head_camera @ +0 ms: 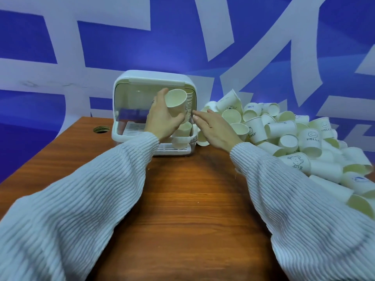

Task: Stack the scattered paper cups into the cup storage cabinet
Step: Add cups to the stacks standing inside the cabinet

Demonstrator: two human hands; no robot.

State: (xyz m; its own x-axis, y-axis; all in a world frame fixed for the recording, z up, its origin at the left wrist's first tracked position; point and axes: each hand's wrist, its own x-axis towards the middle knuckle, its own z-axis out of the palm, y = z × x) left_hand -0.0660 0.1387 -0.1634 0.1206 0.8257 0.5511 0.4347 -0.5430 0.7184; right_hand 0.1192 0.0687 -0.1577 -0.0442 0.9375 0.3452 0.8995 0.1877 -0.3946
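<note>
Cup pile (pixel 284 136) right of cabinet (pixel 129 92)

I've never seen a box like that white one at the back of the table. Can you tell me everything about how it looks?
The cabinet is a white box of what looks like plastic, with rounded corners, standing upright at the far edge of the wooden table. Its front is open and a slotted white tray lines the floor. Paper cups stand nested inside at the right. The left hand holds a cup at its opening; the loose cup pile lies beside its right side.
</note>
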